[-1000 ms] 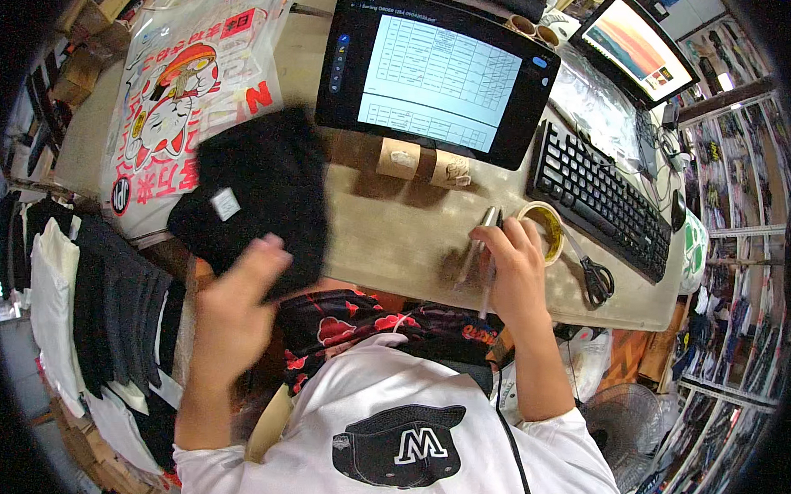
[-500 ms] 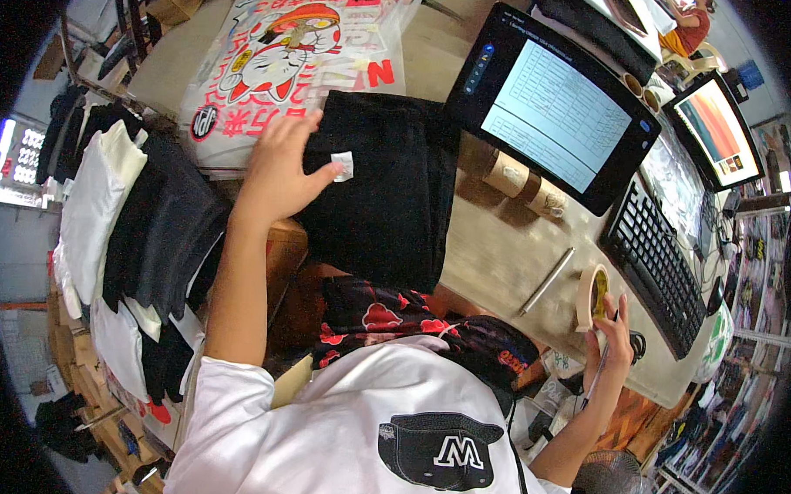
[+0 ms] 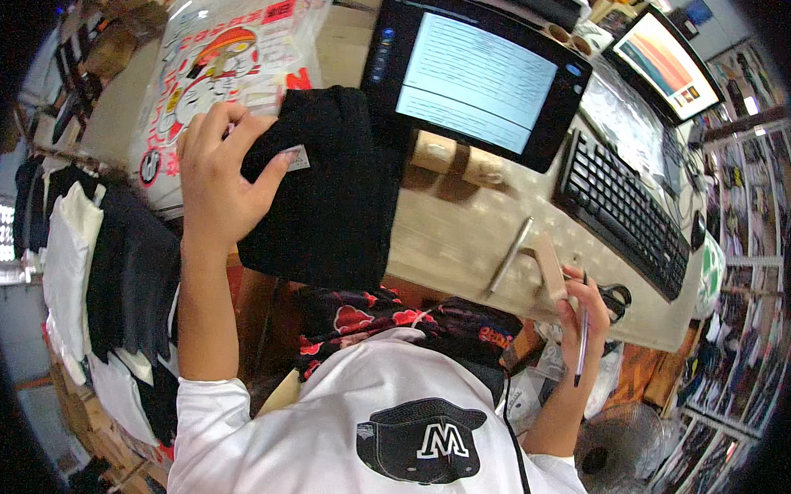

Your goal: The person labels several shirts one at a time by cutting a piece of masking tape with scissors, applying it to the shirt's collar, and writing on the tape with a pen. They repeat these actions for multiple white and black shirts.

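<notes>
A folded black garment (image 3: 327, 201) lies at the table's near edge, with a small white label (image 3: 298, 158) on it. My left hand (image 3: 219, 175) is over the garment's left side, fingers apart and partly bent. Its thumb tip touches the label or rests right beside it. On the right, my right hand (image 3: 582, 310) is closed around a pen (image 3: 581, 345), which points down toward the wrist. The same hand's fingertips grip the lower end of a tan roll of tape (image 3: 547, 265), seen nearly edge-on.
A tablet (image 3: 480, 80) with a lit page leans behind a brown cylinder (image 3: 458, 158). A silver pen (image 3: 510, 255) lies near the tape. Further right are a black keyboard (image 3: 623, 211), scissors (image 3: 618, 303) and a monitor (image 3: 668, 60). Printed plastic bags (image 3: 218, 75) lie far left; stacked garments (image 3: 125, 264) hang nearer.
My left hand's fingers have bent more above the garment. In my right hand the tape roll has turned from showing its ring to nearly edge-on. The whole view has shifted.
</notes>
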Tool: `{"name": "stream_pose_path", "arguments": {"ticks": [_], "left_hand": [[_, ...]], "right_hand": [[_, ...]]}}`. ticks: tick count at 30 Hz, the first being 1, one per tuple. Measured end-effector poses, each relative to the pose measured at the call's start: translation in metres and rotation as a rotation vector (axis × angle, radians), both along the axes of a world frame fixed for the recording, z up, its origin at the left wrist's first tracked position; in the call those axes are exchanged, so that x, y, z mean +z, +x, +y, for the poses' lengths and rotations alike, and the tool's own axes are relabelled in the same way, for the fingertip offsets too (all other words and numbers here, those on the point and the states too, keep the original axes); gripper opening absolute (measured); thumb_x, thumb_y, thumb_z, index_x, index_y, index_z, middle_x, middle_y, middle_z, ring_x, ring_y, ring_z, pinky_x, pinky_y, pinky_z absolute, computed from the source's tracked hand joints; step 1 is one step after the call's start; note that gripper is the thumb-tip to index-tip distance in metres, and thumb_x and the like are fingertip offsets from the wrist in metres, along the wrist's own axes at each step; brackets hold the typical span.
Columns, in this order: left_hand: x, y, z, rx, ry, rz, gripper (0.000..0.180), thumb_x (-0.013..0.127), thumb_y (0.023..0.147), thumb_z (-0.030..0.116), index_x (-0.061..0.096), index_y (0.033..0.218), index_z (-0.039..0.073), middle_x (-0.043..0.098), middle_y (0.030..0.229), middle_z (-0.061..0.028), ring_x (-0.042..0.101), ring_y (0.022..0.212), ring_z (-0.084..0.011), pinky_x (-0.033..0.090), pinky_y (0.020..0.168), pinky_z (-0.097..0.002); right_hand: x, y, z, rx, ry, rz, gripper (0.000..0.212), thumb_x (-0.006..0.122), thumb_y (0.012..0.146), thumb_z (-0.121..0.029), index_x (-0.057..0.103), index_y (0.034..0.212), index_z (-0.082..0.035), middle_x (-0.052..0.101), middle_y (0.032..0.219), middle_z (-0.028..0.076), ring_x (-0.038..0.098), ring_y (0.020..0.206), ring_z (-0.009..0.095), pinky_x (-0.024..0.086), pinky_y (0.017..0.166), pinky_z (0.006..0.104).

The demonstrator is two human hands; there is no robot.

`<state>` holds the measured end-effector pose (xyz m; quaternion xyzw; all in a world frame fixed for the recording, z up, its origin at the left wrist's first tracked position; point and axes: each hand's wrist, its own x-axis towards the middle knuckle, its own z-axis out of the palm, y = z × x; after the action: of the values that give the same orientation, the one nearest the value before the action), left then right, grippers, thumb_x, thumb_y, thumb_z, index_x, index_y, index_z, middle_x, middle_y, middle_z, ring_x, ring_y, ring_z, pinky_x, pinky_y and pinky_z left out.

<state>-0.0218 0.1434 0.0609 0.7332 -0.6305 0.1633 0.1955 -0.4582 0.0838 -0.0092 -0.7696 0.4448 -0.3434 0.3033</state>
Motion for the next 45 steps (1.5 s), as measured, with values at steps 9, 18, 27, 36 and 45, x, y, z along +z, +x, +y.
{"name": "stream_pose_path", "arguments": {"ticks": [9,18,27,36,45], "left_hand": [[-0.027,-0.082,-0.013,-0.416,-0.067,0.365,0.031,0.068,0.079,0.019,0.061,0.105,0.005,0.062,0.106,-0.0138,0.058,0.1,-0.0343,0.043,0.09,-0.0438],[-0.031,-0.194,-0.019,-0.73,-0.037,0.629,0.011,0.069,0.08,0.014,0.06,0.082,0.007,0.056,0.097,-0.0081,0.058,0.085,-0.0244,0.045,0.072,-0.0382],[-0.012,-0.174,-0.006,-0.621,0.076,1.02,0.019,0.072,0.081,0.006,0.055,0.077,0.001,0.067,0.106,-0.0198,0.07,0.084,-0.0267,0.057,0.067,-0.0329],[-0.038,-0.151,-0.027,-0.478,0.065,1.101,0.028,0.076,0.079,0.008,0.05,0.071,0.001,0.069,0.098,-0.0142,0.059,0.069,-0.0106,0.05,0.062,-0.0226],[-0.031,-0.167,-0.047,-0.575,0.167,1.654,0.021,0.039,0.092,0.008,0.051,0.103,-0.005,0.057,0.122,-0.0214,0.067,0.097,-0.026,0.054,0.09,-0.0366]], "right_hand": [[0.016,0.03,0.001,-0.005,-0.115,0.068,0.023,0.069,0.077,0.004,0.063,0.097,-0.006,0.064,0.088,0.011,0.064,0.085,0.03,0.041,0.102,0.049],[0.043,0.059,0.022,0.038,-0.243,0.089,0.022,0.075,0.074,-0.005,0.065,0.094,-0.005,0.06,0.077,0.01,0.062,0.074,0.032,0.046,0.094,0.0493],[0.044,0.002,-0.006,-0.224,-0.128,0.046,0.025,0.072,0.072,0.005,0.063,0.093,-0.004,0.066,0.099,0.013,0.066,0.092,0.026,0.05,0.087,0.0375],[0.032,-0.1,0.005,-0.284,-0.017,0.693,0.022,0.064,0.068,0.008,0.049,0.083,-0.001,0.056,0.082,0.016,0.058,0.077,0.036,0.047,0.069,0.0379],[-0.017,-0.056,0.083,-0.338,0.566,-0.465,0.044,0.079,0.078,-0.022,0.038,0.081,-0.008,0.059,0.07,0.009,0.057,0.056,0.014,0.046,0.048,0.0272]]}}
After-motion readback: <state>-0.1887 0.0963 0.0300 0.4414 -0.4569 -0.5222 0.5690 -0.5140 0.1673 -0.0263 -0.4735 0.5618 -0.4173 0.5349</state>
